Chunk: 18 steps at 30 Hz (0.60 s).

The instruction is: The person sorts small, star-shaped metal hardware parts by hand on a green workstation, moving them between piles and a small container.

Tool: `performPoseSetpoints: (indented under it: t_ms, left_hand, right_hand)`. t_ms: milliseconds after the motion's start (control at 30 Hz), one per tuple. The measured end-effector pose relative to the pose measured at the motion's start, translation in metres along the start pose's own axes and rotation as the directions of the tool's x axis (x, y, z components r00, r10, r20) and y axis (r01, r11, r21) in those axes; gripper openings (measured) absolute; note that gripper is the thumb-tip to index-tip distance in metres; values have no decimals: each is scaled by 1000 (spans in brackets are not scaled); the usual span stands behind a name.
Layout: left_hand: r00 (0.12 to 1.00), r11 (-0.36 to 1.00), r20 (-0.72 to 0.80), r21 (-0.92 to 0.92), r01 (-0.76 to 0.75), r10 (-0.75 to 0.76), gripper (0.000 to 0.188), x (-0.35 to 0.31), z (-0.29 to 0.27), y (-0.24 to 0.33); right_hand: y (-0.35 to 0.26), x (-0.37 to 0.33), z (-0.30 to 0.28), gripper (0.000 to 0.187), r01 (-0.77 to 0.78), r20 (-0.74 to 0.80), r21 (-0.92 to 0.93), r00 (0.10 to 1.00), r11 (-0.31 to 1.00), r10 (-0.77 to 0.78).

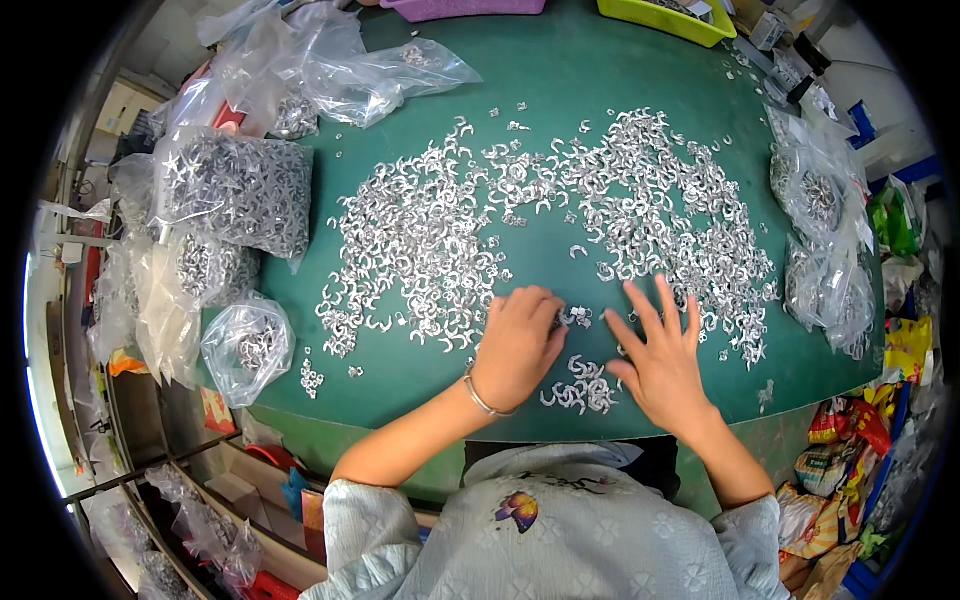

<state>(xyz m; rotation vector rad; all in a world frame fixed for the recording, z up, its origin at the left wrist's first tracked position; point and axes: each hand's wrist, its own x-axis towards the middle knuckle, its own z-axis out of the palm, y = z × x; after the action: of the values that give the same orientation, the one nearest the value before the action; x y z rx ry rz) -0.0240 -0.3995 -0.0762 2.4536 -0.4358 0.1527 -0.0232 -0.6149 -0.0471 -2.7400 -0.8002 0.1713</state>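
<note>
My left hand (520, 345), with a bracelet at its wrist, rests low over the green tabletop, its fingers curled together. Whatever may be in its fingertips is hidden. Just right of them lies a small cluster of silvery metal pieces (575, 317). My right hand (660, 355) spreads its fingers over the table, fingertips at the lower edge of a wide heap of crescent-shaped metal pieces (680, 210). A similar heap of crescents (420, 240) spreads beyond my left hand. Between my wrists, closer to my body, sits a little pile of crescents (588, 388).
Clear bags of metal parts (235, 190) crowd the table's left side, one an open bag (250, 345). More filled bags (825, 250) line the right edge. A purple tray (460, 8) and a yellow-green tray (670, 20) stand at the far edge.
</note>
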Motion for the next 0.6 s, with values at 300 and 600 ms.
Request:
performPoseSetpoints:
  t_ms: [300,600]
  left_hand:
    - [975,990,222,-135,30,0,40,-36,-5,30]
    - [988,993,112,-59,-98,104,45,4,8,15]
  right_hand:
    - [1,-26,-4,67,30,158,71,987,997,-41]
    - [6,-7,-3,69,62,77,48,995,997,-66]
